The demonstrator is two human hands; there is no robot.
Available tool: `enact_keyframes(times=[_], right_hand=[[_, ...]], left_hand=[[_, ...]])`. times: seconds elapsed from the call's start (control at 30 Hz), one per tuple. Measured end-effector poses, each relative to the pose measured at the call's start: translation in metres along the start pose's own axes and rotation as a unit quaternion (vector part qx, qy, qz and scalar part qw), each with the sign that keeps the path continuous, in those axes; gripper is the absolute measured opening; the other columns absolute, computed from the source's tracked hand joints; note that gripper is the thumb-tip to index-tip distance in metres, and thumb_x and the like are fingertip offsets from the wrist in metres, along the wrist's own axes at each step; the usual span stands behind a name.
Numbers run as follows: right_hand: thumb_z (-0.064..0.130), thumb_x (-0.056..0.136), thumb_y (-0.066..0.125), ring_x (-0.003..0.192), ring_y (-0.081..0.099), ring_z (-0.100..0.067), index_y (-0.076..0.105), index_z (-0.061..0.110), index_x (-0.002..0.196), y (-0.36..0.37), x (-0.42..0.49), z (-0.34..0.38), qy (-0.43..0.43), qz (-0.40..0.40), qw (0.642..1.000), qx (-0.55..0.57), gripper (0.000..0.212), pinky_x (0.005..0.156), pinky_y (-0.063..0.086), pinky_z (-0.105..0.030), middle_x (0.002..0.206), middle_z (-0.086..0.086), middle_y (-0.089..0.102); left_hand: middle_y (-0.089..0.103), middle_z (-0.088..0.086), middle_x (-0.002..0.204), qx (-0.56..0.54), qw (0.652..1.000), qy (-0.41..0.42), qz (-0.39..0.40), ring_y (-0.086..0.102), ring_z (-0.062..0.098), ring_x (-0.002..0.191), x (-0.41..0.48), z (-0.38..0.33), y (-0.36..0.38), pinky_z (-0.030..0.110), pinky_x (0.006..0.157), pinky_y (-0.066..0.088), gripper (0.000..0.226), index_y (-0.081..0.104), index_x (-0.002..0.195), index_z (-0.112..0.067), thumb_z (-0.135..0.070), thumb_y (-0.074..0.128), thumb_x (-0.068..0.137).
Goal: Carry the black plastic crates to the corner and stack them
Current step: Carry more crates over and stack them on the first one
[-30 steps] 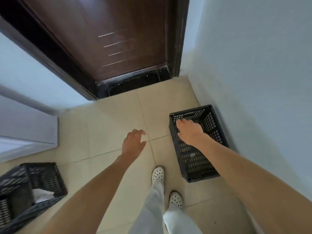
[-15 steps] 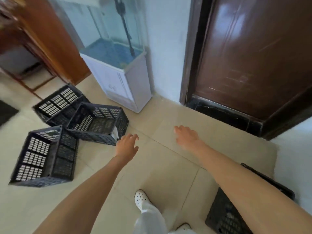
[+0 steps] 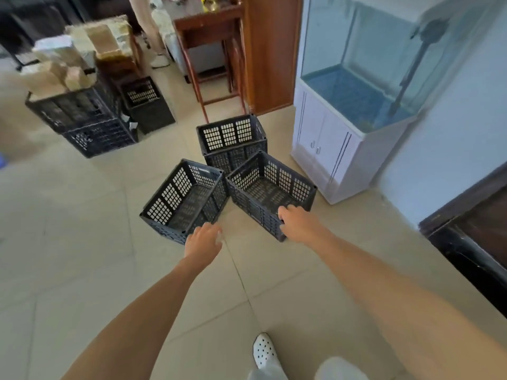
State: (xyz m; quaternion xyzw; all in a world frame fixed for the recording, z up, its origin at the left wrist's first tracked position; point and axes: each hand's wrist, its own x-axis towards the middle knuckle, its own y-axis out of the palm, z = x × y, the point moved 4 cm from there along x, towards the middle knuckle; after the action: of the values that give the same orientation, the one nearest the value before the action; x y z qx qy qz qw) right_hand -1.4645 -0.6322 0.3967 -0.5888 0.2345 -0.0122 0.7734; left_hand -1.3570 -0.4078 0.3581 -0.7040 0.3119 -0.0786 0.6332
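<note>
Reaching toward three empty black plastic crates clustered on the tiled floor (image 3: 82,270) beside the aquarium cabinet (image 3: 323,149). Right hand (image 3: 299,224) draped over the near corner rim of the right crate (image 3: 270,185), fingers curled onto the edge but not clearly clamped. Left hand (image 3: 203,239) open and loose, hovering just short of the left crate (image 3: 183,197), holding nothing. Rear crate (image 3: 231,139) tucked behind, touching or nearly touching both. Likely trouble: lifting the right crate by one corner, tilting it and knocking its neighbours, since all three sit crowded at odd angles. Also possible: swinging it into the cabinet close alongside. Risky too: a one-handed hold on slotted plastic, prone to slipping while carried to the corner.
</note>
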Motion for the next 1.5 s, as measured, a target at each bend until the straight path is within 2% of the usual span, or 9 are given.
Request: enact_keyframes(times=[0.13,0.23,0.43,0.67,0.83,1.03,1.27,1.4,1.5], right_hand=[[0.02,0.098,0.045,0.113,0.049,-0.03,0.046,0.014,0.12,-0.007,0.067,0.064,-0.072,0.016,0.997,-0.03,0.023,0.087,0.042,-0.045,0.121,-0.009,0.052],[0.02,0.099,0.043,0.116,0.048,-0.03,0.044,0.013,0.126,-0.006,0.115,0.089,-0.096,0.046,0.993,-0.056,0.028,0.091,0.042,-0.045,0.125,-0.009,0.05],[0.018,0.098,0.043,0.12,0.047,-0.03,0.043,0.013,0.128,-0.013,0.228,0.115,-0.1,0.097,0.985,-0.099,0.031,0.091,0.042,-0.044,0.129,-0.01,0.05],[0.022,0.098,0.044,0.118,0.05,-0.032,0.046,0.014,0.126,-0.051,0.363,0.176,-0.122,0.104,0.985,-0.063,0.029,0.091,0.044,-0.045,0.128,-0.01,0.052],[0.027,0.098,0.042,0.113,0.053,-0.031,0.047,0.014,0.124,-0.049,0.423,0.222,-0.128,0.121,0.983,-0.052,0.029,0.089,0.047,-0.045,0.126,-0.009,0.055],[0.026,0.099,0.042,0.113,0.054,-0.032,0.046,0.012,0.125,-0.022,0.486,0.252,-0.061,0.156,0.985,-0.041,0.03,0.091,0.047,-0.047,0.125,-0.011,0.055],[0.027,0.098,0.041,0.106,0.058,-0.032,0.048,0.012,0.124,0.023,0.539,0.28,0.115,0.149,0.982,0.025,0.03,0.086,0.051,-0.043,0.119,-0.011,0.059],[0.028,0.099,0.04,0.103,0.06,-0.03,0.043,0.013,0.134,0.061,0.555,0.303,0.184,0.163,0.967,0.063,0.038,0.079,0.05,-0.04,0.119,-0.01,0.06],[0.028,0.098,0.045,0.105,0.06,-0.029,0.048,0.01,0.129,0.095,0.57,0.308,0.2,0.156,0.965,0.074,0.036,0.082,0.051,-0.037,0.123,-0.012,0.059]], left_hand=[[0.054,0.003,0.122,-0.016,0.999,-0.051,-0.002,0.052,0.028,0.114,0.032,0.069,-0.017,0.042,0.094,0.044,0.033,0.053,0.122,-0.023,-0.023,0.06,0.09],[0.054,0.003,0.123,-0.027,0.997,-0.07,-0.004,0.053,0.027,0.114,0.06,0.106,-0.023,0.042,0.096,0.044,0.034,0.053,0.124,-0.023,-0.023,0.059,0.091],[0.053,0.002,0.126,-0.029,0.993,-0.114,-0.01,0.053,0.027,0.116,0.132,0.168,-0.049,0.042,0.097,0.043,0.035,0.052,0.126,-0.022,-0.022,0.059,0.091],[0.055,0.005,0.124,-0.059,0.984,-0.164,-0.04,0.054,0.028,0.114,0.225,0.234,-0.106,0.044,0.096,0.042,0.033,0.054,0.123,-0.022,-0.022,0.058,0.091],[0.055,0.005,0.124,-0.054,0.984,-0.166,-0.022,0.054,0.029,0.113,0.278,0.279,-0.126,0.043,0.095,0.044,0.035,0.053,0.126,-0.021,-0.022,0.057,0.091],[0.054,0.003,0.127,-0.033,0.992,-0.119,0.021,0.053,0.026,0.117,0.355,0.354,-0.131,0.042,0.099,0.041,0.039,0.049,0.13,-0.025,-0.022,0.058,0.092],[0.053,0.002,0.13,0.001,0.995,-0.003,0.097,0.051,0.025,0.12,0.461,0.436,-0.136,0.042,0.1,0.04,0.041,0.047,0.132,-0.027,-0.023,0.055,0.093],[0.054,0.003,0.129,0.032,0.988,0.041,0.144,0.051,0.026,0.12,0.504,0.478,-0.116,0.043,0.098,0.041,0.043,0.045,0.134,-0.027,-0.026,0.056,0.093],[0.053,0.003,0.131,0.047,0.982,0.055,0.175,0.052,0.026,0.119,0.533,0.497,-0.089,0.044,0.096,0.043,0.046,0.042,0.136,-0.028,-0.024,0.057,0.092]])
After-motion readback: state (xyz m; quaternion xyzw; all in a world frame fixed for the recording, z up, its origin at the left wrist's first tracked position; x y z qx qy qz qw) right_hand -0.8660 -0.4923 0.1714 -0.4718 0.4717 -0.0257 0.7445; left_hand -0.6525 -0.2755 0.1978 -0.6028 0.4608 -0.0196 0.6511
